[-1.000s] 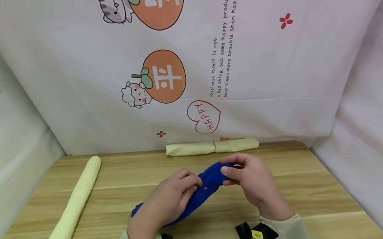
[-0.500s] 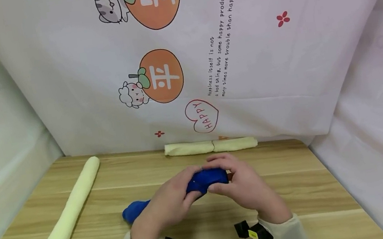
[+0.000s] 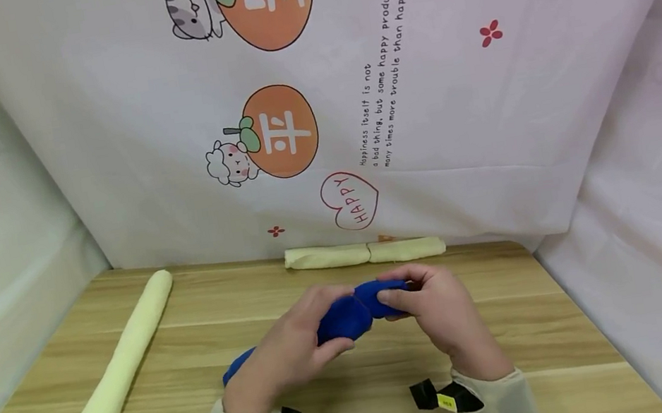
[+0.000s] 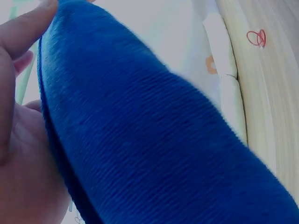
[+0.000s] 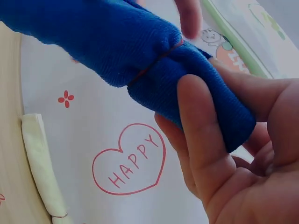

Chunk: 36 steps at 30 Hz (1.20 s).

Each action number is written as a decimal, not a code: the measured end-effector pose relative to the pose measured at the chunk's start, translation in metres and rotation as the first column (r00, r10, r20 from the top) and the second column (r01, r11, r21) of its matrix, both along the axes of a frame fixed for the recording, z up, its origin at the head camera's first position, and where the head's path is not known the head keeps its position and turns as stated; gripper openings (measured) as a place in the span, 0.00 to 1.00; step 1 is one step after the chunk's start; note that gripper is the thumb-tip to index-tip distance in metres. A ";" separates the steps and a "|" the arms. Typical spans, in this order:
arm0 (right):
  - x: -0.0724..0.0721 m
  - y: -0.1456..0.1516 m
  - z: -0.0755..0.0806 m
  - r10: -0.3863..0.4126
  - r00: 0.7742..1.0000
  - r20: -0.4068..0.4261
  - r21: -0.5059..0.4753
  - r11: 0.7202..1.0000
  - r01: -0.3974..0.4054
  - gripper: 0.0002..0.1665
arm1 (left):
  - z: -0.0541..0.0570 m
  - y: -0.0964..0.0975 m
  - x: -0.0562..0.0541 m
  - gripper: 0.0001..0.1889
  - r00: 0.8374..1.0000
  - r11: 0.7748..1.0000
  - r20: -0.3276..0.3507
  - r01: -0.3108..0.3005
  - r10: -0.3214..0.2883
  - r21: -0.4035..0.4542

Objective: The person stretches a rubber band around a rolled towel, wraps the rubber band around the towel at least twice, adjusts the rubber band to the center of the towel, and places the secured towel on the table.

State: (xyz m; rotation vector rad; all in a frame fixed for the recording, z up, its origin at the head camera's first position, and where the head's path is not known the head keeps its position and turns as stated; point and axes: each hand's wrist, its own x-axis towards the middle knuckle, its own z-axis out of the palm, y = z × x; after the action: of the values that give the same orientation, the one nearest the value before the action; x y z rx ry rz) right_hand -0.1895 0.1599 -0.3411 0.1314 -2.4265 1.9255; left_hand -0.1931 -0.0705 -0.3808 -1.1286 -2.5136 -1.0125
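Note:
A rolled blue towel (image 3: pixel 343 320) is held up at a slant over the table. A thin reddish rubber band (image 5: pixel 156 64) circles it close to its right end and pinches it into a narrow waist. My left hand (image 3: pixel 290 344) grips the roll left of the band, fingers over the far side and thumb on the near side. My right hand (image 3: pixel 438 301) pinches the short end beyond the band between thumb and fingers. The roll's left end (image 3: pixel 239 365) shows from behind my left wrist; its middle is hidden by that hand.
A long pale yellow towel roll (image 3: pixel 114 381) lies along the left of the wooden table (image 3: pixel 551 345). Against the printed back cloth (image 3: pixel 451 110) rests a shorter yellow roll (image 3: pixel 326 256), banded at its middle. Red thin loops (image 4: pixel 257 38) lie on the wood in the left wrist view.
Both hands first came together over the blue roll's right part, then the right hand drew back to the right end. The band around the roll now shows plainly between the hands.

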 end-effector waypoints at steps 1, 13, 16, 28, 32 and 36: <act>0.000 0.001 0.000 0.000 1.000 0.008 -0.013 1.000 0.000 0.12 | 0.000 0.000 0.000 0.32 1.000 1.000 -0.027 -0.003 0.003 0.000; 0.002 0.009 -0.001 0.176 0.960 -0.218 0.316 0.943 -0.101 0.15 | 0.001 -0.004 -0.002 0.25 0.998 0.999 -0.046 0.036 -0.036 -0.013; 0.002 0.007 0.000 0.105 0.975 -0.194 0.286 0.957 -0.046 0.09 | 0.002 -0.005 -0.003 0.24 0.995 0.996 -0.044 0.094 -0.094 0.002; 0.010 -0.002 0.004 0.091 0.976 -0.200 0.240 0.970 -0.041 0.06 | 0.011 -0.005 0.003 0.19 0.994 0.995 -0.056 0.090 -0.092 -0.033; 0.013 -0.012 0.005 0.087 0.969 -0.230 0.245 0.969 -0.029 0.06 | 0.013 -0.005 0.004 0.13 0.994 0.997 -0.073 0.076 -0.078 -0.035; 0.013 -0.017 0.004 0.067 0.977 -0.201 0.256 0.967 -0.014 0.07 | 0.010 -0.003 0.005 0.11 0.994 0.995 -0.078 0.068 -0.074 -0.077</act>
State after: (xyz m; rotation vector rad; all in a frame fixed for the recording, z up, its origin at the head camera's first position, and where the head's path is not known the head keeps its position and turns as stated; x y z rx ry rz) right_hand -0.1763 0.1430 -0.3374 0.3736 -2.5299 1.5171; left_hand -0.1879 -0.0738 -0.3705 -1.2615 -2.4820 -0.8777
